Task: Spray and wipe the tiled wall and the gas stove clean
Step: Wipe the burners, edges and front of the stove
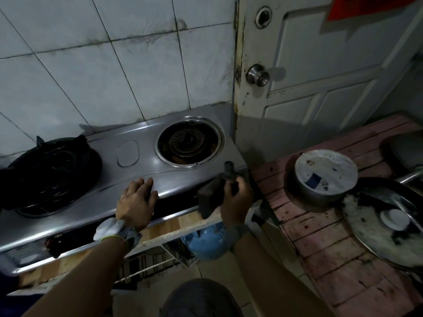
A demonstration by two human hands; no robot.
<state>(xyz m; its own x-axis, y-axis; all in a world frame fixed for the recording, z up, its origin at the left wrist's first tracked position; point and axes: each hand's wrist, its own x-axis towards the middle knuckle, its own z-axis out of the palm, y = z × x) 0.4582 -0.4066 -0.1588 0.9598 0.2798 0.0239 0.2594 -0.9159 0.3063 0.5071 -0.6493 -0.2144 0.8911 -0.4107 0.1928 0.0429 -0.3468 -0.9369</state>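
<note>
Just below the right hand [237, 202] stands a blue gas cylinder [206, 242] under the bench. The right hand grips a dark spray bottle [209, 197] around its neck. The bottle is tilted, its long axis running from the base, nearer and to the left of the hand, up to the head, which points away toward the stove's right corner. To its left, the left hand [137, 201] lies open, fingers straight, on the front edge of the gas stove [148, 163]. Beyond the hands sits the uncovered burner [188, 144]. A black pan support [52, 172] is far to the left. Behind rises the smudged tiled wall [103, 72]. A door knob [257, 74] is beyond the right hand.
</note>
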